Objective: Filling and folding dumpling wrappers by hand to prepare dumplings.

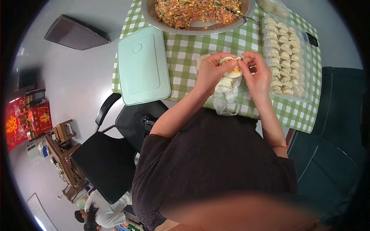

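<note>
Between my two hands, above the near part of the table, is a dumpling wrapper (pixel 232 72) with orange and yellow filling showing in its middle. My left hand (pixel 212 71) grips its left side, the thumb lying over the filling. With thumb and fingertips my right hand (pixel 257 73) pinches the upper right edge. The wrapper is partly folded and its filling is still visible. Just below the hands lies a clear plastic bag (pixel 226 101) holding pale wrappers or dough. Part of another pale round piece (pixel 201 59) shows behind my left hand.
A large metal basin (pixel 210 31) of chopped filling stands at the far edge, a utensil handle (pixel 246 17) leaning out. On the right, a clear container (pixel 307 77) holds rows of dumplings. A mint-green lid (pixel 144 69) lies left. Black chairs (pixel 106 161) stand lower left; people (pixel 106 210) are beyond.
</note>
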{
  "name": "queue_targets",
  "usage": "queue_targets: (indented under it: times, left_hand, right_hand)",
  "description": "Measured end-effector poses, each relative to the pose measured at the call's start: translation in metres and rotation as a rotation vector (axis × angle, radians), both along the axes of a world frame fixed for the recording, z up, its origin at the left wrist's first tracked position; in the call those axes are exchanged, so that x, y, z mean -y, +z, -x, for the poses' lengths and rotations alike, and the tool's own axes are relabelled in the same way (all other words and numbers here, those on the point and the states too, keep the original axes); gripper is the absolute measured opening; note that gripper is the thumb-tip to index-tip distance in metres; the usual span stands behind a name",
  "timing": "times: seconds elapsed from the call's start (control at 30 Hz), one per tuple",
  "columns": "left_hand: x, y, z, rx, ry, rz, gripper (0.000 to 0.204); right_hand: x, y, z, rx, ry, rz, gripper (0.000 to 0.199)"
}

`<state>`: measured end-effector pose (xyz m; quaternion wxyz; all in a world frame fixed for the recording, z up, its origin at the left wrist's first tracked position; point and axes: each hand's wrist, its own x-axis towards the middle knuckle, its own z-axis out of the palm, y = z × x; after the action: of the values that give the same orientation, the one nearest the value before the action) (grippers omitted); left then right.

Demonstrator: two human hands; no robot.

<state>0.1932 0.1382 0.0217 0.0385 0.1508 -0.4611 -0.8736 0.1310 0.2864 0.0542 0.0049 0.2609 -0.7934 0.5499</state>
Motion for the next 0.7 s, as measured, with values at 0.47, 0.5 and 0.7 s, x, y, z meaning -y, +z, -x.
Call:
queue_targets:
  times: [0.47, 0.5, 0.7]
  left_hand:
    - [0.0018, -0.0007, 0.0026, -0.022, -0.044, 0.028, 0.023]
    - [0.0018, -0.0015, 0.0027, -0.028, -0.042, 0.036, 0.023]
    - [0.0032, 0.0017, 0.0010, -0.017, -0.076, 0.164, 0.022]
  right_hand:
    - [-0.0070, -0.0052, 0.0055, 0.206, 0.071, 0.032, 0.032]
    - [-0.0070, -0.0051, 0.0052, 0.204, 0.072, 0.035, 0.033]
    - [-0.0041, -0.0001, 0.0042, 0.226, 0.073, 0.056, 0.034]
